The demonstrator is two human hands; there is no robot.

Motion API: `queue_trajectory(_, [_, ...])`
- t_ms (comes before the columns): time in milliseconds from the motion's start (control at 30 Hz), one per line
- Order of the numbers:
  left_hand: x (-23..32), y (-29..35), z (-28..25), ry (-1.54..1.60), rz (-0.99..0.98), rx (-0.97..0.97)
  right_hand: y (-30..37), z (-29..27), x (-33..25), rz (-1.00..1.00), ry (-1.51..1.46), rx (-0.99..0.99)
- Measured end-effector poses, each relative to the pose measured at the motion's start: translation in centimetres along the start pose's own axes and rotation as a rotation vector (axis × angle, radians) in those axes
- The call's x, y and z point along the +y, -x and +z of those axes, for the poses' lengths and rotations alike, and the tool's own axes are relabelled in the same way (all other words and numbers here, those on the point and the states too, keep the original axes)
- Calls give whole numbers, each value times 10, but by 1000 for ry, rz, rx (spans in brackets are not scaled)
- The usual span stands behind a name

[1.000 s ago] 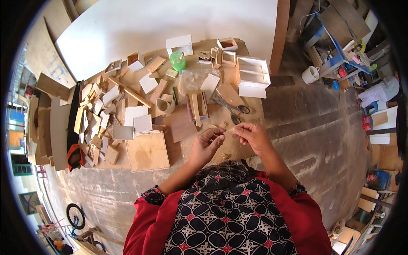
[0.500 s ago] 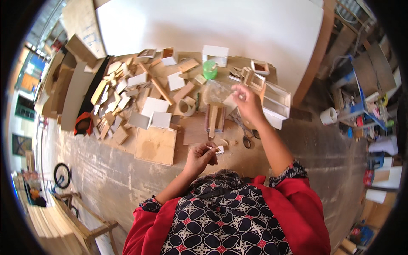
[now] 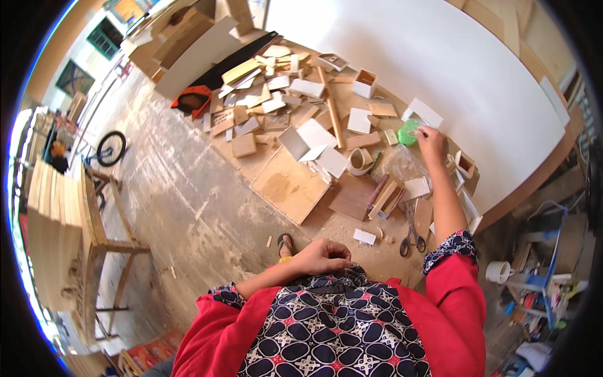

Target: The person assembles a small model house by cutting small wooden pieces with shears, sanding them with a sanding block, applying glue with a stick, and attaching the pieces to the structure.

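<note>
My right hand reaches far forward, its fingertips pinched at the top of a green plastic container; what they grip there is too small to make out. Close to my body, my left hand is closed with thumb and forefinger together, and anything between them is hidden. Between the two hands lies a small wooden box with pale strips. Black-handled scissors rest right of it, and a small white block lies nearer to me. A clear plastic bag sits just before the green container.
A heap of wood offcuts covers the far left of the work surface. Nearer are a square plywood board, white panels and a tape roll. A large white board stands behind. A wooden stand is at left.
My view has turned, shifting the scene. My right hand has moved from above the boxes to the green container's top. My left hand has drawn back from the small white block toward my lap.
</note>
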State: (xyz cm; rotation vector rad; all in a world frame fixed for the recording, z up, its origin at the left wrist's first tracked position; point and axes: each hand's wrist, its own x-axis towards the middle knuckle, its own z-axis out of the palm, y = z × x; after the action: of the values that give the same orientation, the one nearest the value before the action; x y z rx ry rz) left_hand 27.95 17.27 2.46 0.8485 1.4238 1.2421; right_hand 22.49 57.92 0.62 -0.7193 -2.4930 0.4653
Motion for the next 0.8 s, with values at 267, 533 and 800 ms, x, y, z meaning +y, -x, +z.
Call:
queue_trajectory(267, [10,0,-2,-147,200,229,1,-20,1,135,-143,118])
queue_trajectory(533, [41,6,-25,99,256,439,98,-117,-78,498,-1197,58])
queue_trajectory(800, [88,9,-40,-443,705,429,202,-157,-156,358,-1282,-118])
